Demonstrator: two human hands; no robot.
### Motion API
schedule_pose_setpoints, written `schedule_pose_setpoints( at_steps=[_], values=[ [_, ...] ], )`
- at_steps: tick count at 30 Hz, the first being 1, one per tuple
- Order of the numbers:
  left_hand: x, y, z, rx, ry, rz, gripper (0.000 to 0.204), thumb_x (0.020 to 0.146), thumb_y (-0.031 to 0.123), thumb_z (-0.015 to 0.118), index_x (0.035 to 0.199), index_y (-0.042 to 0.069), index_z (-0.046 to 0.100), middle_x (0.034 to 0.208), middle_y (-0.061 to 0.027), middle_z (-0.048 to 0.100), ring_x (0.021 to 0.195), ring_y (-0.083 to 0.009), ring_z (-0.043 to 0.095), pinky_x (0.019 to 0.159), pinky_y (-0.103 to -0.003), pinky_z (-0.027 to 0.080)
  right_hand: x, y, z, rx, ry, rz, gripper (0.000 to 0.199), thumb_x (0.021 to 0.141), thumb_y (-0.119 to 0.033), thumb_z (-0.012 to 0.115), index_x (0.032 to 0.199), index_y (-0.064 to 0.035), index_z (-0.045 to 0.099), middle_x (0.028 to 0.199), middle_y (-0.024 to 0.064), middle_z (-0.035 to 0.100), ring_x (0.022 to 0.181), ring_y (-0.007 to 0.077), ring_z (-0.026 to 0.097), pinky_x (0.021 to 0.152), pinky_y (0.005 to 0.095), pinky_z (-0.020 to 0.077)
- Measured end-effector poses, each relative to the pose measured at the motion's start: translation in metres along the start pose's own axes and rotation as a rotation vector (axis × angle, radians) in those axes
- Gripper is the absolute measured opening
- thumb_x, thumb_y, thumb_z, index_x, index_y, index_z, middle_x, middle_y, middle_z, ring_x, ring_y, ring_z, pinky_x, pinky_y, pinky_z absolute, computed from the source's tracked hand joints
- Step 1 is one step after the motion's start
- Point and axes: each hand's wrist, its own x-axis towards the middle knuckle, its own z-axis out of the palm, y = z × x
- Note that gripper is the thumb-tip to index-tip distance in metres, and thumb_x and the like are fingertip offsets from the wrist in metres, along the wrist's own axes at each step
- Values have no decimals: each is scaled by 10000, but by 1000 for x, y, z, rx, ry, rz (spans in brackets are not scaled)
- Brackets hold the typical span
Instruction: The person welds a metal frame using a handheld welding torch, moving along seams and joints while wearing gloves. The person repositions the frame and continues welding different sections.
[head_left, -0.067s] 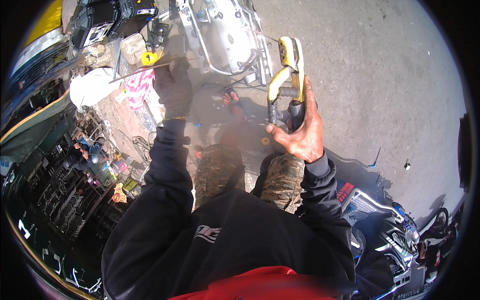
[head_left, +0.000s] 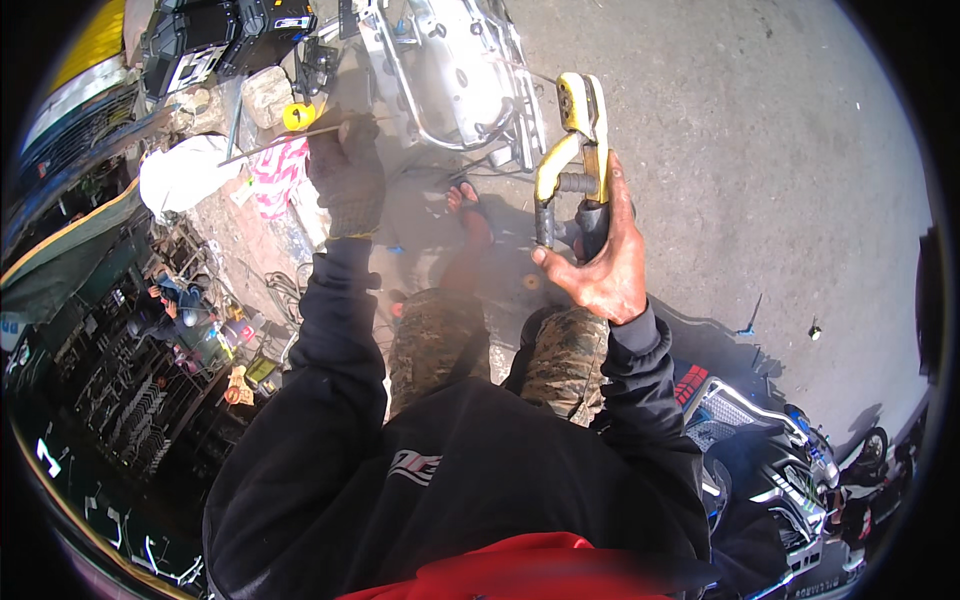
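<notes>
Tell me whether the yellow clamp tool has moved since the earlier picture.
No. The yellow clamp tool in the right hand sits in the same spot beside the metal frame.

Bare right hand [head_left: 598,262] gripping yellow welding clamp [head_left: 570,150], gloved left hand [head_left: 347,178] holding thin rod [head_left: 290,141] — silver metal frame [head_left: 450,70] just beyond

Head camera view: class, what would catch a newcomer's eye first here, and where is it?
The yellow clamp-like tool, raised in the bare right hand right of centre, stands out most. To its left, the gloved left hand holds a thin rod. Above both, a shiny metal frame lies on the grey pavement.
</notes>
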Motion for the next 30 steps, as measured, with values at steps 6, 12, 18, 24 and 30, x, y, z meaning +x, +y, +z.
schedule_pose_setpoints(
  at_steps=[6,12,18,24,30],
  values=[
    [-2,-3,4,-19,-24,67,279,976,127,679,1174,-33,563,1009,-147,693,873,-212,728,805,-333,599,4,1,-5,-65,32,-111,1214,633,-197,880,1573,113,177,1465,307,484,1364,347,512,1131,396,412],
    [2,-12,2,35,-11,118,269,979,117,669,1171,-36,560,1019,-155,686,873,-216,729,799,-337,602,3,-2,-1,-51,26,-90,1188,612,-117,868,1576,96,206,1463,289,463,1368,354,477,1146,412,381],
    [1,-10,2,45,12,130,270,981,116,667,1180,-32,560,1014,-153,686,865,-222,728,806,-333,609,5,2,0,-63,21,-109,1233,641,-235,888,1576,110,162,1451,300,514,1326,347,561,1093,392,460],
    [1,-9,1,13,-31,47,304,975,128,685,1195,-34,551,1028,-141,665,881,-208,715,807,-342,613,-5,5,2,-18,31,-49,1213,648,-223,883,1572,111,173,1485,304,477,1382,357,506,1162,421,360],
    [3,-10,2,-8,-28,68,315,976,108,680,1220,-35,539,1034,-138,661,887,-204,716,810,-343,610,-2,12,2,-182,44,-146,1228,633,-242,887,1569,115,178,1497,317,460,1405,375,485,1167,432,352]
  ],
)
